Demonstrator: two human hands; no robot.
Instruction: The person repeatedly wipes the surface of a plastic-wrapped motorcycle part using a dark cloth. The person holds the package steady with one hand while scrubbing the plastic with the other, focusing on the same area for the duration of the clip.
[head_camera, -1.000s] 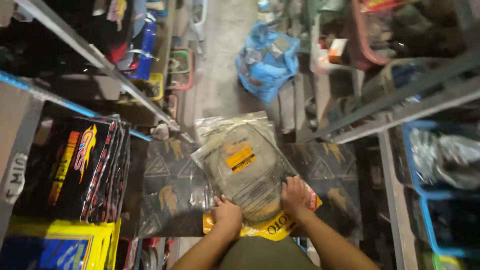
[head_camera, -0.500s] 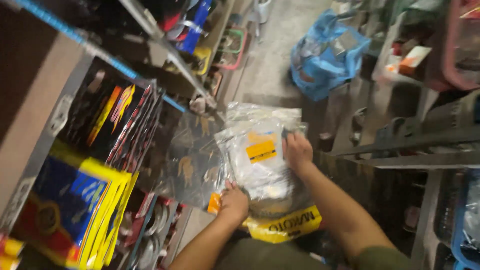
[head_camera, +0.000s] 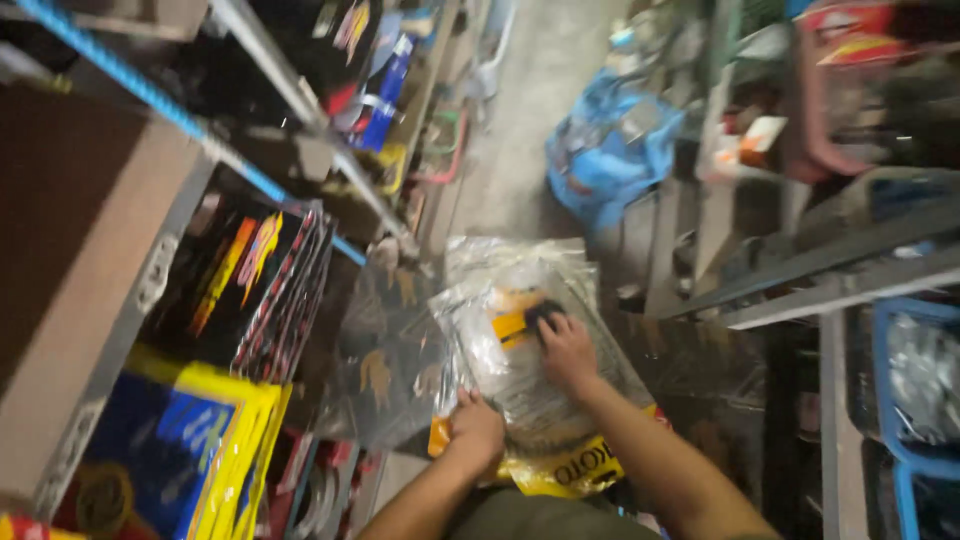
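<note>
**Right hand slides down onto the yellow label**

Since half a second ago the right hand (head_camera: 568, 352) has come off the upper right edge of the clear plastic package (head_camera: 520, 345) and now lies flat on its middle, fingers together over a dark patch beside the yellow rectangular label (head_camera: 512, 325). Left hand (head_camera: 477, 432) has stayed at the lower left corner, fingers clamped on that edge.

Largest in the frame, a brown cardboard box (head_camera: 85, 270) fills the left side on a grey metal shelf. Below it, at lower left, stand yellow and blue flat packages (head_camera: 190, 450); just right of them, black packages with orange and yellow flame shapes (head_camera: 255, 280). A blue plastic bag (head_camera: 610, 150) sits on the grey floor at upper centre. A blue crate (head_camera: 915, 390) holds the right edge.

The clear package sits at centre, resting on dark sheets with golden figures (head_camera: 385, 370). It is crinkled, glossy, with pale contents blurred inside; a yellow wrapper (head_camera: 570, 468) shows beneath its lower end.
</note>
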